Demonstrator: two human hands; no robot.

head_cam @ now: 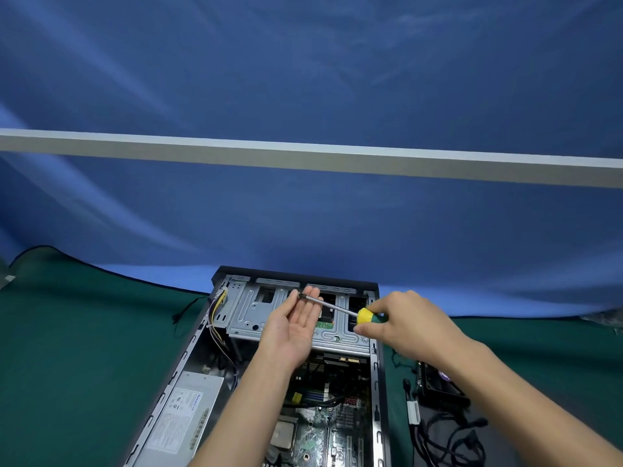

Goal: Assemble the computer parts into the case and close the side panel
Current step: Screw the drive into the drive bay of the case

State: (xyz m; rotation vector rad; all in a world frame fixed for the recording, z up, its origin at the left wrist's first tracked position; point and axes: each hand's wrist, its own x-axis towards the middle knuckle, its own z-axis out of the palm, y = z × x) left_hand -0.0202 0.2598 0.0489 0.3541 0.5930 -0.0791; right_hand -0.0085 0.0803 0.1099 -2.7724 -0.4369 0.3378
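1. While the open case lay on the green mat in the head view, a screwdriver was gripped at its yellow-green handle by the right hand.
2. The left hand was held flat, palm up and fingers straight, with the screwdriver tip resting at its fingertips; what looked like a small screw was seated there, though it was too small to be confirmed.
3. Both were held above the drive cage, with the motherboard and power supply already inside.
4. The screw is best steadied squarely on the tip before being lowered, lest it drop into the board.
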